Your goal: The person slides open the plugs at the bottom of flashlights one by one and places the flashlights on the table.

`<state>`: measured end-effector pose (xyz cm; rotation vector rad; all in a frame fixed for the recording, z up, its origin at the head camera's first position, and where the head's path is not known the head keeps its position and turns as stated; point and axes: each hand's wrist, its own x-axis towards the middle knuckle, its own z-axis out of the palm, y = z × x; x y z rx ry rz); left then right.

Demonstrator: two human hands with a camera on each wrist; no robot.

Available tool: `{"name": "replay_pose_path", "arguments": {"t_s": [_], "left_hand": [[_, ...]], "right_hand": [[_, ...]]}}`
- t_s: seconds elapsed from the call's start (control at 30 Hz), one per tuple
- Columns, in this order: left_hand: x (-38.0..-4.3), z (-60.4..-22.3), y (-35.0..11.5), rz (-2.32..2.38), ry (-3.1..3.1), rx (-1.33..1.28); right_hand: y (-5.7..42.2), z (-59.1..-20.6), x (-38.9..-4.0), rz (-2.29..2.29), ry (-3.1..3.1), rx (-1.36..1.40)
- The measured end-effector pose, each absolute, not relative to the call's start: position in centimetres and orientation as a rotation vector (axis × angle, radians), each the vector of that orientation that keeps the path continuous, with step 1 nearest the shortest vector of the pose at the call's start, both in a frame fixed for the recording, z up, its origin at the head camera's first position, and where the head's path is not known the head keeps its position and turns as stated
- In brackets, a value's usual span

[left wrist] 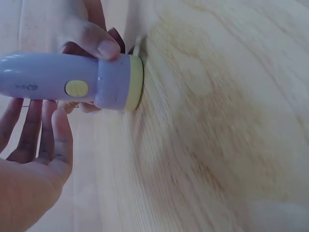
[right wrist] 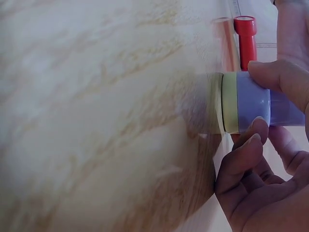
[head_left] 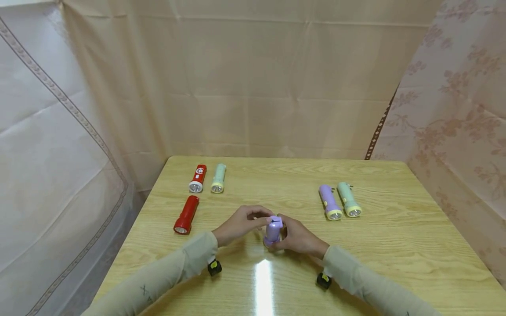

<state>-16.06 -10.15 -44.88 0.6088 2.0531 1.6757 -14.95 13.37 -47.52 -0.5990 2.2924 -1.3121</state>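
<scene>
A lilac flashlight (head_left: 273,231) stands upright on the table, its pale yellow lens rim (left wrist: 135,83) down against the wood. A yellow switch (left wrist: 76,88) on its side faces the left wrist camera. My right hand (head_left: 297,236) grips the wide head end low down, thumb (right wrist: 282,82) on one side and curled fingers (right wrist: 248,150) on the other. Up at the tail end, my left hand (head_left: 243,224) holds the body, thumb by the top and fingers (left wrist: 33,128) along the side. The left thumb is hidden in the left wrist view.
On the left lie a red flashlight with a white rim (head_left: 197,177), a mint flashlight (head_left: 218,177) and an all-red flashlight (head_left: 187,215). Another lilac flashlight (head_left: 329,199) and another mint flashlight (head_left: 348,197) lie to the right. Cloth curtains (head_left: 253,87) surround the wooden table (head_left: 395,245).
</scene>
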Motion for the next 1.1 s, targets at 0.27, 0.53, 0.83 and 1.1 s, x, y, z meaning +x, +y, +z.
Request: {"name": "replay_pose_path", "arguments": {"t_s": [0.27, 0.53, 0.83, 1.1], "left_hand": [[-16.0, -44.6, -10.0, 1.673, 2.082, 0.602], [-16.0, -44.5, -10.0, 1.677, 2.081, 0.608], [-15.8, -44.1, -9.6, 1.695, 2.092, 0.586], [-15.8, -43.8, -9.0, 1.707, 2.102, 0.558]], "right_hand": [[13.7, -47.6, -15.0, -1.337, 2.312, -0.563], [13.9, -47.5, -14.9, -1.345, 2.294, -0.571], [13.8, -47.3, -14.9, -1.322, 2.320, -0.556], [13.6, -47.2, -14.9, -1.350, 2.307, -0.543]]}}
